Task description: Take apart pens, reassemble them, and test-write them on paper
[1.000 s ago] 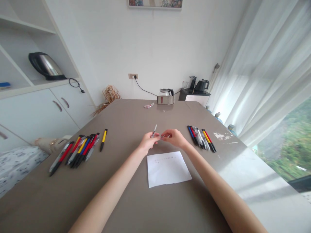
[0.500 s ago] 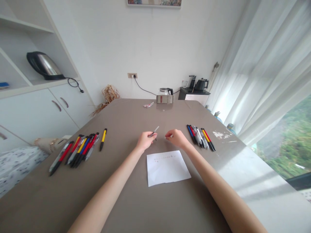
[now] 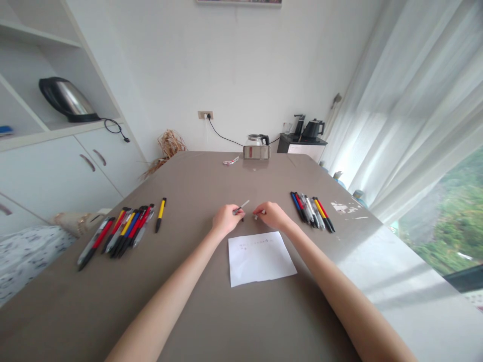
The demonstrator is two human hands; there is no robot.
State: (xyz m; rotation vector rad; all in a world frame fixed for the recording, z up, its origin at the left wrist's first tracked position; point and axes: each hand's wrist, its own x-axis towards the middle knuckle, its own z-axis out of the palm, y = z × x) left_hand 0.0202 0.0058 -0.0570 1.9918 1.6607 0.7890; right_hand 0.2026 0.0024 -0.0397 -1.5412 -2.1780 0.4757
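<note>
I see the white open-shelved cabinet point(image 3: 56, 173) holding a silver-and-black electric kettle point(image 3: 68, 100); the black-handled clear glass pot's point(image 3: 253, 141) contents I can't make out. My white, faintly marked paper sheet point(image 3: 260, 261) lies nearer me than my hands. My left hand point(image 3: 225, 218) pinches a slim clear-and-dark pen point(image 3: 242, 206) — its pale tip slants toward my right hand point(image 3: 274, 215), whose curled fingers grip a small whitish piece point(image 3: 255, 217).

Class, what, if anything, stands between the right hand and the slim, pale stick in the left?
Nothing visible: between the right hand and the slim, pale stick in the left hand, only smooth brown tabletop shows. The white rectangular paper sheet lies nearer the person, outside that gap.
</note>
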